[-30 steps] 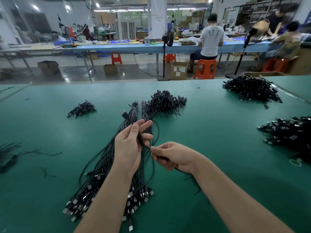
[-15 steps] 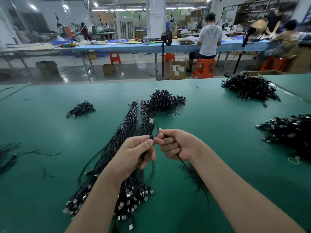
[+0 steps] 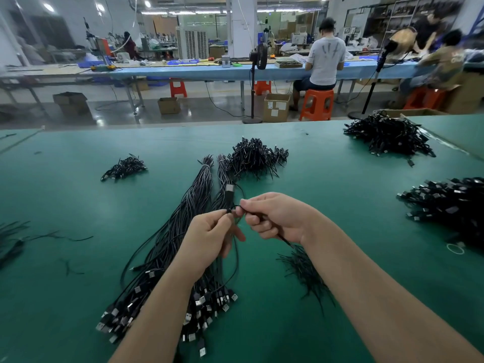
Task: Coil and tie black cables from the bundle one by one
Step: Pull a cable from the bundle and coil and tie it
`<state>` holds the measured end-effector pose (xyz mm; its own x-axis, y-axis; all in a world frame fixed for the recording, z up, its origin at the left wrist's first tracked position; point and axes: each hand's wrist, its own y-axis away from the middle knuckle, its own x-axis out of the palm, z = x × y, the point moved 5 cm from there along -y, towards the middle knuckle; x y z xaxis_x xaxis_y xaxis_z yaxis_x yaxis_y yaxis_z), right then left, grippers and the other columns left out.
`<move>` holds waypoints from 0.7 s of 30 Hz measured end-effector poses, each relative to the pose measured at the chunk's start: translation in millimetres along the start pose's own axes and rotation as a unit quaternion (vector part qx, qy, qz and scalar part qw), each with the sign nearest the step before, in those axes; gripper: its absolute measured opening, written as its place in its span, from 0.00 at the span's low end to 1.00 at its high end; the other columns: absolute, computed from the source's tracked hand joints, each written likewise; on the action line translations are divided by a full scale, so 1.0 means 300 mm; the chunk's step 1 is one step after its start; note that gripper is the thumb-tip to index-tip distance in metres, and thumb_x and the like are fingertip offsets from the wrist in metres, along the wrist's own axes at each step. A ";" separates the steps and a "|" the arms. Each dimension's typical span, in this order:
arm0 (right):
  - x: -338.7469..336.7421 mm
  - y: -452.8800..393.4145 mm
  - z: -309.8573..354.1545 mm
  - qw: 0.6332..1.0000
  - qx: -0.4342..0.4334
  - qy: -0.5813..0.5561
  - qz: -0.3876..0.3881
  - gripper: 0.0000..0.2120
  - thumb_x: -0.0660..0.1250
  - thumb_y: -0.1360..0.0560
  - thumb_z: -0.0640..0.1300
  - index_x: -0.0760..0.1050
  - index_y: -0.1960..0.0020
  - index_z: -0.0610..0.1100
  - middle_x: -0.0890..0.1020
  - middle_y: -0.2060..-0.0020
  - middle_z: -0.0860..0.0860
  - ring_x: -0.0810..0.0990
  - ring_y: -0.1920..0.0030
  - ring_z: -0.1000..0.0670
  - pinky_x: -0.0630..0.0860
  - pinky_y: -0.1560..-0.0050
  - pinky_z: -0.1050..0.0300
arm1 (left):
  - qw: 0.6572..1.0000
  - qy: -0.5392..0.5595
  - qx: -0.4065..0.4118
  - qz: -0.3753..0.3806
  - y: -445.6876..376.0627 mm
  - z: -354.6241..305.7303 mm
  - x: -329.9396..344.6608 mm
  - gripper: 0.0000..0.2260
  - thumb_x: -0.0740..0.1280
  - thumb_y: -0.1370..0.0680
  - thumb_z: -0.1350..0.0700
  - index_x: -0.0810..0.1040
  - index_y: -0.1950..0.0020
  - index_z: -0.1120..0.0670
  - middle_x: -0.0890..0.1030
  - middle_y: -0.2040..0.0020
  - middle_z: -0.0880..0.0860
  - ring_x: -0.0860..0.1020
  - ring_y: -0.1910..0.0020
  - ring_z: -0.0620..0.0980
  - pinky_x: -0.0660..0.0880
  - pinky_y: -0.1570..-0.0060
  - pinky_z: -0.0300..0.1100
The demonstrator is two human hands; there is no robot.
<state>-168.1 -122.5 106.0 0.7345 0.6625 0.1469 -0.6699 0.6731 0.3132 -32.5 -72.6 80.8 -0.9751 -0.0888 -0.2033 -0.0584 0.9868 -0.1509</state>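
Note:
A long bundle of black cables (image 3: 167,247) lies on the green table (image 3: 65,205), with USB plugs fanned out at its near end. My left hand (image 3: 209,237) grips one black cable (image 3: 230,197) above the bundle; its plug points up and away. My right hand (image 3: 275,218) pinches a thin black tie at the cable, right beside my left fingertips. A loop of the cable hangs below my left hand. A loose heap of black ties (image 3: 303,271) lies under my right forearm.
A heap of coiled cables (image 3: 256,155) sits beyond the bundle, a smaller one (image 3: 123,169) at the left. Larger black piles lie at the far right (image 3: 387,137) and right edge (image 3: 450,203). Stray ties (image 3: 15,239) lie at the left. People work at benches behind.
My hands have come together from apart. The cable's plug has swung from pointing left to upright, and my right hand has risen to meet my left fingertips at the cable.

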 end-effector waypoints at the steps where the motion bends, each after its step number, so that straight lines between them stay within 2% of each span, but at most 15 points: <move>1: 0.007 0.003 -0.005 0.999 -0.005 0.032 -0.004 0.13 0.58 0.16 0.45 0.75 0.55 0.43 0.71 0.72 0.52 0.63 0.77 0.57 0.58 0.80 0.66 | 1.000 0.017 0.001 -0.018 -0.002 0.002 -0.003 0.18 0.59 0.16 0.58 0.81 0.62 0.52 0.82 0.70 0.52 0.70 0.80 0.46 0.65 0.78 0.35; 6: 0.037 0.019 -0.039 0.993 -0.027 0.115 -0.027 0.15 0.61 0.17 0.47 0.77 0.59 0.42 0.78 0.72 0.49 0.74 0.75 0.53 0.72 0.75 0.62 | 0.993 0.070 -0.009 -0.092 -0.018 0.035 0.003 0.13 0.60 0.16 0.59 0.85 0.50 0.51 0.81 0.69 0.55 0.77 0.73 0.49 0.75 0.71 0.41; 10: 0.027 0.037 -0.058 0.991 -0.014 0.130 -0.015 0.15 0.63 0.17 0.46 0.78 0.59 0.40 0.81 0.71 0.47 0.78 0.73 0.51 0.76 0.71 0.61 | 0.992 0.056 -0.001 -0.110 -0.016 0.046 0.018 0.12 0.61 0.16 0.59 0.84 0.48 0.50 0.85 0.62 0.54 0.82 0.66 0.46 0.77 0.66 0.36; 12: 0.031 0.041 -0.075 0.989 -0.002 0.150 0.001 0.15 0.63 0.17 0.46 0.79 0.59 0.40 0.82 0.70 0.47 0.79 0.73 0.51 0.78 0.70 0.60 | 0.989 0.088 -0.003 -0.117 -0.026 0.046 0.019 0.12 0.59 0.15 0.59 0.83 0.45 0.53 0.87 0.57 0.54 0.85 0.61 0.48 0.79 0.62 0.36; 16: 0.031 0.028 -0.119 0.984 0.010 0.177 -0.013 0.15 0.64 0.18 0.47 0.79 0.60 0.41 0.81 0.72 0.49 0.78 0.74 0.52 0.78 0.69 0.61 | 0.964 0.242 -0.042 -0.105 -0.047 0.048 0.042 0.11 0.58 0.15 0.61 0.79 0.42 0.62 0.86 0.51 0.59 0.86 0.52 0.57 0.82 0.56 0.44; 21: 0.012 0.007 -0.158 0.986 0.005 0.161 -0.043 0.15 0.66 0.19 0.47 0.80 0.62 0.42 0.76 0.75 0.49 0.73 0.76 0.52 0.74 0.72 0.62 | 0.931 0.344 -0.067 -0.100 -0.049 0.054 0.069 0.11 0.59 0.15 0.62 0.77 0.42 0.66 0.86 0.49 0.62 0.85 0.50 0.60 0.82 0.58 0.42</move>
<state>-171.9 -103.1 62.8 0.7143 0.6746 -0.1863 -0.6045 0.7289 0.3216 -48.5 -91.3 63.1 -0.8452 -0.2102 0.4914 -0.2348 0.9720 0.0119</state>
